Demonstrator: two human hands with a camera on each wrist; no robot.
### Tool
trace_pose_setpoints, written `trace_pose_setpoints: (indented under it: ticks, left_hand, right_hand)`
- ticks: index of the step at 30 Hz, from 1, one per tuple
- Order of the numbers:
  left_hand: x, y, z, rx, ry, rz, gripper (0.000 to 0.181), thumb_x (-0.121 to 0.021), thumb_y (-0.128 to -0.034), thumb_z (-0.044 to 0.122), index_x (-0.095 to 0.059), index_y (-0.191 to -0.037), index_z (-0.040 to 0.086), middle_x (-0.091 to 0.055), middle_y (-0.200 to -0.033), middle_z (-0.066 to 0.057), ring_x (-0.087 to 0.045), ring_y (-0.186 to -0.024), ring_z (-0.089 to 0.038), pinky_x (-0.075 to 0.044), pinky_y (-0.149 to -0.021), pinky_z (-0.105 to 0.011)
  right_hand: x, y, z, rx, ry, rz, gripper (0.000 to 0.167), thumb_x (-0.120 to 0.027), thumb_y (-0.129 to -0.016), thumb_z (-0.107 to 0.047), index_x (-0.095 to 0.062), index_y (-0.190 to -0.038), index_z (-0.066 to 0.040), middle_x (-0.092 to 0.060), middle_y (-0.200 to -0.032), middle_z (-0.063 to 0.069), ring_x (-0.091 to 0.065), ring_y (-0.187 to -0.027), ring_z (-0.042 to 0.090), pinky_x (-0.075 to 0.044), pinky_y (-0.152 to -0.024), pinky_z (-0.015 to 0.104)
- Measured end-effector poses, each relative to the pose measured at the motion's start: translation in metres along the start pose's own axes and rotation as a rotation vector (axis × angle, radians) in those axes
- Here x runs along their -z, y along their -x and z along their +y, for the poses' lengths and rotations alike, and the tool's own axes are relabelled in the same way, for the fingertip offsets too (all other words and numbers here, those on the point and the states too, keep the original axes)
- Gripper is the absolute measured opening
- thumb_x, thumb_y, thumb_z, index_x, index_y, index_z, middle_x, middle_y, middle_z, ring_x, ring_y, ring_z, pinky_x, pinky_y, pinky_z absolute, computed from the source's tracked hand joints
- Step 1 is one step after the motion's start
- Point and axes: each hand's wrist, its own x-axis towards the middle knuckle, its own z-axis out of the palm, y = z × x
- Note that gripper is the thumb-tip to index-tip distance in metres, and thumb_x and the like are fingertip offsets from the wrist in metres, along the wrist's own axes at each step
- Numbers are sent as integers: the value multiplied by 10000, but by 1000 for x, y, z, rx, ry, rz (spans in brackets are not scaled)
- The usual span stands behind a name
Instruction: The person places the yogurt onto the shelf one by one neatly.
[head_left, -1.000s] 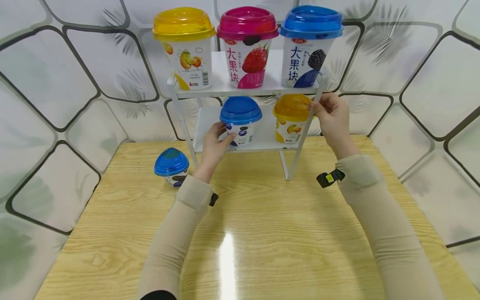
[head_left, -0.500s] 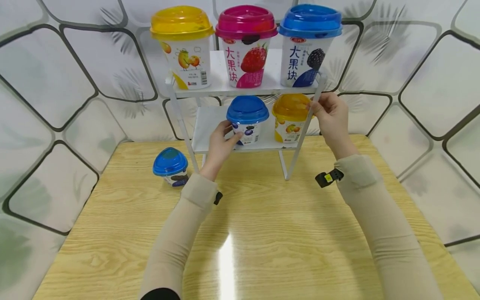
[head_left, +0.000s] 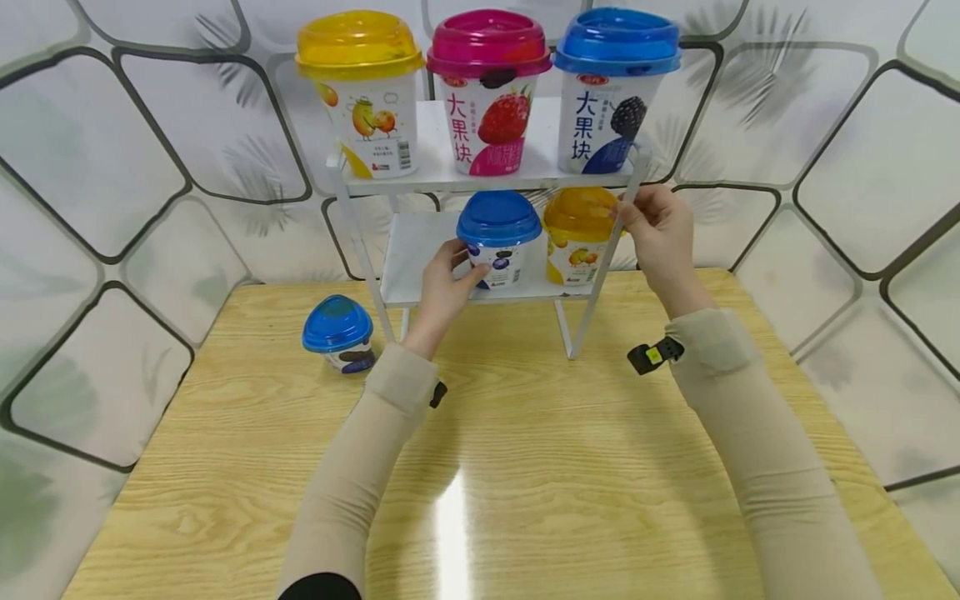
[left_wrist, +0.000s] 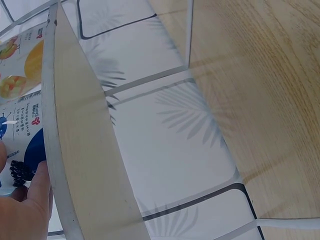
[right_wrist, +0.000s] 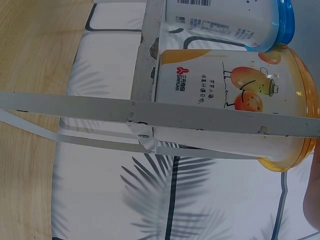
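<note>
My left hand grips a blue-lidded yogurt cup, thumb in front and fingers at its left side. This cup stands upright on the lower shelf of a white two-tier rack. Right beside it is a yellow-lidded yogurt cup; in the right wrist view the blue lid seems to touch this yellow cup. My right hand pinches the rack's right upright near the yellow lid. In the left wrist view the left fingers lie against the blackberry print, partly behind the shelf edge.
Larger cups with yellow, pink and blue lids line the top shelf. Another blue-lidded cup sits tilted on the wooden table, left of the rack. A patterned wall covering rises behind.
My left hand has shifted the blue-lidded cup rightward along the lower shelf, up to the yellow-lidded cup. My right hand stays at the upright.
</note>
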Motion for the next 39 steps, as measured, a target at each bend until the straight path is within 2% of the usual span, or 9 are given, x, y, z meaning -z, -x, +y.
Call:
trace_pose_setpoints:
  ticks: [4,16,21,26,36,39]
  left_hand:
    - [0,0,1,2,-2,1,468,-599,-848,132,-414,-1264,22,-441,-1274,-112,-430,-1158,-222,-420,-873,-315]
    - [4,5,-3,10,8,13,500,-611,-843,177,-408,-1280,41,-434,-1286,-94,-433,-1154,-201,-418,-875,-305]
    - [9,11,-4,17,-2,21,507,-614,-841,203,-411,-1271,27,-438,-1280,-102,-432,-1155,-189,-412,-880,-303]
    - [11,19,-8,-21,17,10,498,-613,-842,180,-405,-1256,-3,-465,-1244,-122,-446,-1132,-196,-416,-871,-299]
    - [11,37,-10,-31,4,-45,487,-635,-826,203,-436,-1229,16,-495,-1207,-111,-458,-1106,-192,-410,-874,-357]
    - [12,41,-11,-33,-31,-67,467,-631,-828,230,-456,-1207,21,-512,-1187,-105,-478,-1082,-194,-407,-877,-363]
  right_hand:
    - [0,0,-1,-24,-50,-6,75,-568,-827,18,-609,-787,-29,-612,-718,28,-577,-677,151,-468,-657,196]
    - [-1,1,-1,-32,-57,-14,61,-567,-828,11,-606,-796,-21,-611,-725,32,-583,-688,155,-470,-671,198]
    - [0,1,-1,-38,-66,-8,67,-565,-830,21,-607,-796,-19,-612,-734,43,-586,-691,150,-472,-673,198]
    - [0,1,-1,-42,-53,-6,71,-562,-832,25,-606,-800,-21,-612,-738,48,-586,-692,148,-471,-672,196]
    - [0,1,-2,-42,-47,1,67,-562,-834,21,-606,-803,-20,-611,-732,28,-588,-689,143,-473,-668,194]
    - [0,2,-1,-47,-52,0,67,-561,-835,20,-603,-802,-20,-611,-732,29,-584,-690,146,-472,-671,197]
